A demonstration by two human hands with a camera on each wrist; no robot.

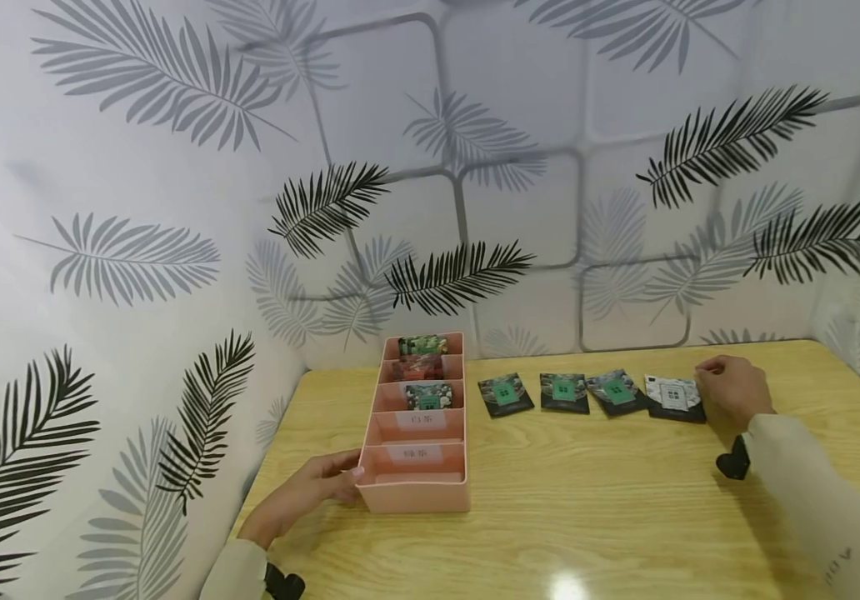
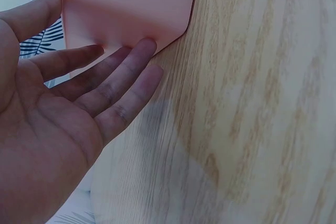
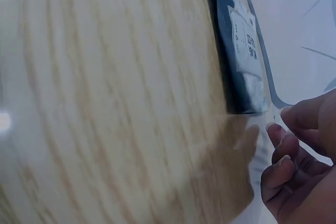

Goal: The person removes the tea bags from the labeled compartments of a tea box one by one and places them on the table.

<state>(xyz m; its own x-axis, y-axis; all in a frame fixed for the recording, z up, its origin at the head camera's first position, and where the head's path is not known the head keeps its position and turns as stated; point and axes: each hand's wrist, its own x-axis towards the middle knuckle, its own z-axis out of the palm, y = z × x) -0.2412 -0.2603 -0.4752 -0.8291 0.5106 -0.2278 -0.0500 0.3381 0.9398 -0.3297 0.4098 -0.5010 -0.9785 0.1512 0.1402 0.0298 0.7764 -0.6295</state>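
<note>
At the left of the table, my left hand [image 1: 316, 490] touches a pink compartment box [image 1: 415, 498] near its front left corner. In the left wrist view its fingers [image 2: 118, 85] stretch out along the box wall, the thumb up by the rim. On the right, my right hand [image 1: 737, 390] is just beside a white-labelled black sachet [image 1: 673, 398]. Its fingers [image 3: 278, 174] are loosely bent with nothing between them, a small gap from the sachet's edge in the right wrist view. Three green-labelled sachets, one of them a tilted sachet [image 1: 615, 392], lie leftward in the same row.
The box's rear compartments hold a green packet [image 1: 422, 345], a red packet [image 1: 418, 367] and a dark green-labelled packet [image 1: 430, 397]. Paper labels [image 1: 413, 454] mark the two front dividers. A leaf-patterned wall [image 1: 520, 250] runs along the back edge of the wooden table [image 1: 587, 508].
</note>
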